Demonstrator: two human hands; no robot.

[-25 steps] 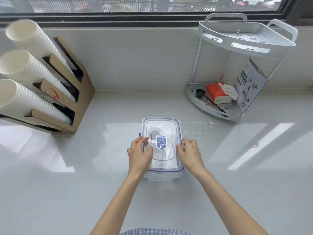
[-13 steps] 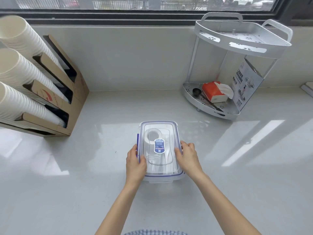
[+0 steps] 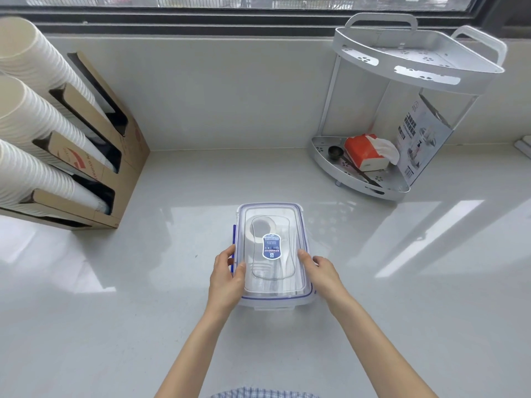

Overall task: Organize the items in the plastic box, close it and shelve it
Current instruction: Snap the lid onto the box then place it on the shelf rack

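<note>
Brown cardboard forms the slotted cup dispenser [image 3: 94, 156] at the far left of the pale glossy counter [image 3: 143, 326], with three stacks of white paper cups [image 3: 31, 119] poking out of it at a slant. Near the middle of the counter sits the clear rectangular plastic box with a blue-trimmed lid [image 3: 273, 254], lid on, a blue label on top and whitish items dimly visible inside. The left hand [image 3: 227, 278] is wrapped around its left edge, thumb on the lid, beside a blue side clip. The right hand [image 3: 320, 271] is pressed against the right edge, fingers curled over the rim. At the far right stands a white two-tier metal corner shelf [image 3: 416, 61], its lower tier holding a black scoop [image 3: 336, 153], an orange tissue pack [image 3: 366, 152] and a printed carton [image 3: 422, 139].
</note>
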